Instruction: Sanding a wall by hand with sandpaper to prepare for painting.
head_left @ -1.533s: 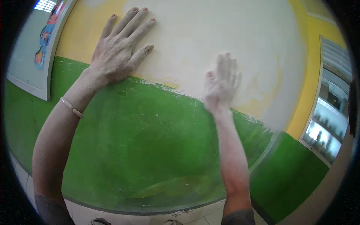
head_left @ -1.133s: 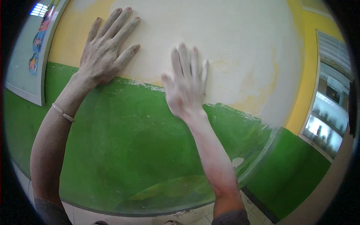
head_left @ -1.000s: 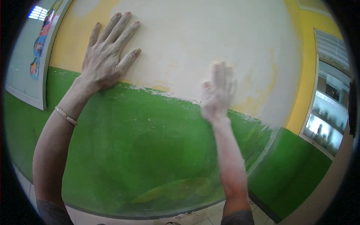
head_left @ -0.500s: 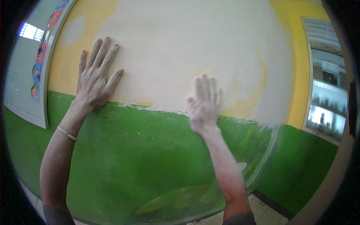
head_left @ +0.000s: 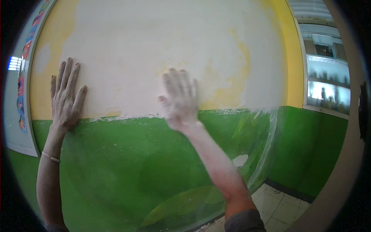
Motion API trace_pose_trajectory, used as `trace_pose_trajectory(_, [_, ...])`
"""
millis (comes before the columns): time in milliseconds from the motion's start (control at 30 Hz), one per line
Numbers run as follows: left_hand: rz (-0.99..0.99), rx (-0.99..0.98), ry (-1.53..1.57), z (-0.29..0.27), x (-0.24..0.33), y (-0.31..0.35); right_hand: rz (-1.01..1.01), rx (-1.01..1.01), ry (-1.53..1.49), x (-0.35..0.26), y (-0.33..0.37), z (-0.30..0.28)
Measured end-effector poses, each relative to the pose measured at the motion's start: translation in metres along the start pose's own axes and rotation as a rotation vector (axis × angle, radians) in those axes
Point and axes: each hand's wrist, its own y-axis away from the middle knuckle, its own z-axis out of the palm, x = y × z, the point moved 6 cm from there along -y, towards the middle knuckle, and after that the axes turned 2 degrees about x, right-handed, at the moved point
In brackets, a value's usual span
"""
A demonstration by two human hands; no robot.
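Observation:
A wall fills most of the view, with a chalky white coated upper part (head_left: 127, 46) over yellow and a green lower part (head_left: 116, 174). My left hand (head_left: 66, 94), dusted pale and with a light band around the wrist, lies flat on the wall at the left, fingers spread, just above the green border. Nearer the middle, my right hand (head_left: 179, 100) is against the white area, palm to the wall, its fingers extended and blurred. Yellow patches (head_left: 172, 66) show through around its fingertips. Whether anything lies beneath the right palm is hidden.
A framed board (head_left: 31, 141) with colourful cutouts hangs at the far left. On the right, a window with shelves (head_left: 326, 85) is set beyond the wall's yellow corner. Pale floor tiles (head_left: 276, 205) show at the lower right.
My view has turned right, so the wall and both hands appear farther left. The left hand stays in place on the wall; the right hand has tilted, its fingers leaning more leftward.

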Motion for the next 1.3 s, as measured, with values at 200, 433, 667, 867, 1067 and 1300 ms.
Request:
trace_pose_trajectory(200, [-0.001, 0.012, -0.030, -0.002, 0.016, -0.007, 0.541, 0.104, 0.119, 0.121, -0.046, -0.029])
trace_pose_trajectory(433, [-0.005, -0.018, -0.049, 0.004, 0.004, -0.003, 0.013, 0.022, -0.034, 0.002, 0.012, -0.010])
trace_pose_trajectory(667, [-0.003, 0.038, -0.067, 0.001, 0.034, -0.006, 0.583, 0.091, 0.040, 0.178, 0.038, -0.031])
trace_pose_trajectory(867, [0.033, 0.015, -0.086, 0.001, 0.032, -0.003, 0.245, 0.197, 0.007, 0.032, -0.020, -0.011])
trace_pose_trajectory(1067, [0.064, -0.011, -0.120, -0.007, 0.015, 0.000, -0.084, -0.023, -0.180, -0.018, 0.069, -0.003])
trace_pose_trajectory(1300, [0.046, -0.027, -0.041, -0.013, 0.045, -0.008, 0.558, 0.123, 0.088, 0.087, -0.013, -0.020])
